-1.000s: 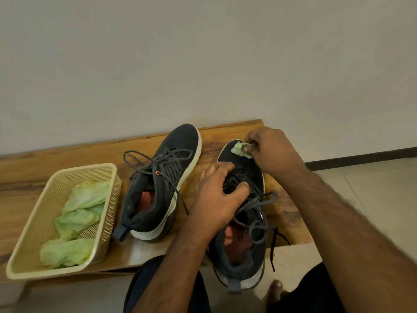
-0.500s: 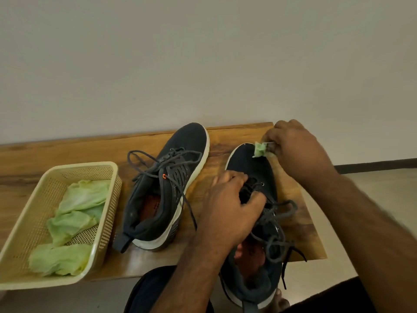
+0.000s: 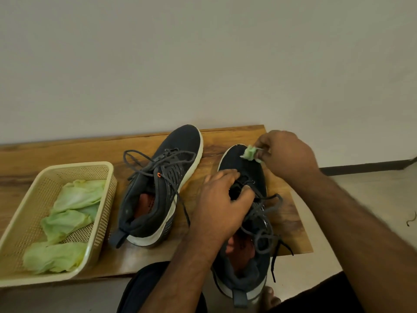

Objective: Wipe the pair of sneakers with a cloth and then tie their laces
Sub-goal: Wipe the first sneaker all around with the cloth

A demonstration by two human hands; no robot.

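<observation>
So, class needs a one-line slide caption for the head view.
Right hand wipes sneaker toe with green cloth; left hand steadies it.

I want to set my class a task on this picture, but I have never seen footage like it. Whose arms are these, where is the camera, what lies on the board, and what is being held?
There is no machine here. A person wears one camera on the head, looking forward and down, so both arms are the wearer's own. A wooden board lies along a wall. On it are two dark sneakers with untied laces and a basket of green cloths. The left hand holds the right sneaker at its laces. The right hand pinches a small green cloth in its fingers against that sneaker's toe. The left sneaker lies untouched.
</observation>
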